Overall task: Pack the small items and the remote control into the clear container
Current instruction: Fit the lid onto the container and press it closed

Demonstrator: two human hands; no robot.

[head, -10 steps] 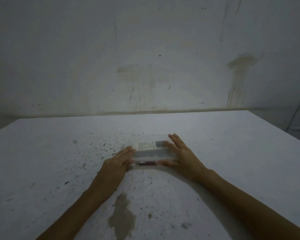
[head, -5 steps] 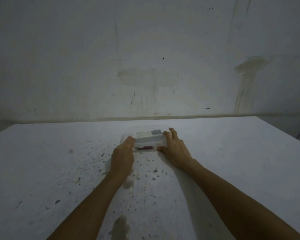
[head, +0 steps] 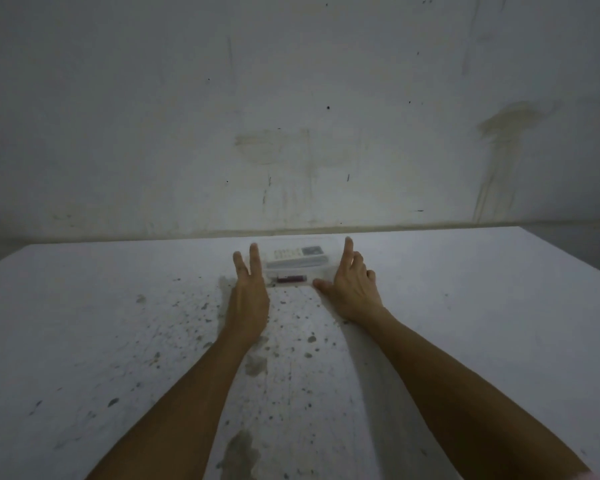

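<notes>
A clear plastic container (head: 321, 271) sits near the far edge of the white table, close to the wall. Inside it lies a white remote control (head: 297, 255) with a small screen, and in front of that a small dark red item (head: 291, 279). My left hand (head: 249, 289) is at the container's left side with fingers straight and spread. My right hand (head: 349, 285) is at its right side, fingers extended, thumb on the table by the front corner. Neither hand grips the container.
The white table (head: 465, 306) is speckled with dark spots and has a brownish stain (head: 239, 455) near me. A stained grey wall (head: 291, 116) rises just behind the table's far edge. The table's right corner ends at the far right.
Both hands slid the container away from me toward the wall. They then opened and came off its sides.
</notes>
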